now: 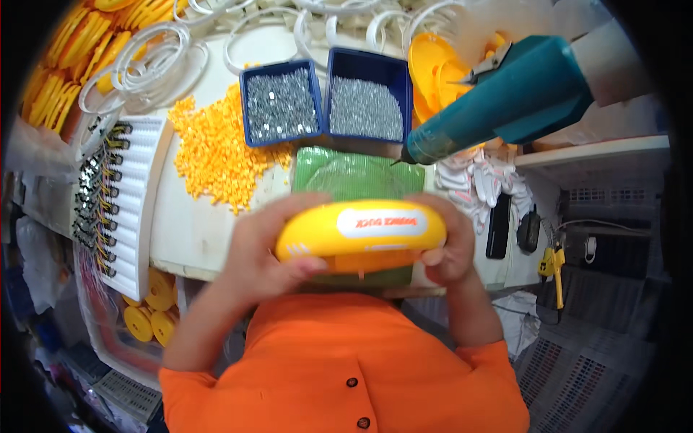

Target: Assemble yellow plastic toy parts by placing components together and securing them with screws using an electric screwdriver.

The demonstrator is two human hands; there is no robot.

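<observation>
- Yellow plastic case (361, 232) — one only, held edge-on in front of the chest, above the near edge of the white worktable (189, 231) and over the green mat (357, 175).
- The left hand (263, 256) is wrapped round the case's left end, thumb laid along the underside and fingers curled over the top; the right hand (446, 249) is clamped on the right end, fingers bent round the back edge and pressed together.
- One teal power screwdriver (498, 101) is seen hanging above the mat, its tip pointed down toward the case. A knock from a raised case is judged possible.
- A slip is judged the main risk: the case is gripped only at its smooth rounded ends, so it could be dropped onto the mat or off the table edge.
- Two blue trays (328, 101) of small silver screws are counted, side by side behind the mat; a dropped case could be sent into them and screws scattered.
- One heap of small yellow pieces (213, 155) is spread loose left of the trays, easily swept off by a sleeve.
- White rings (155, 65) at the far edge are overlapped; no exact count can be made.
</observation>
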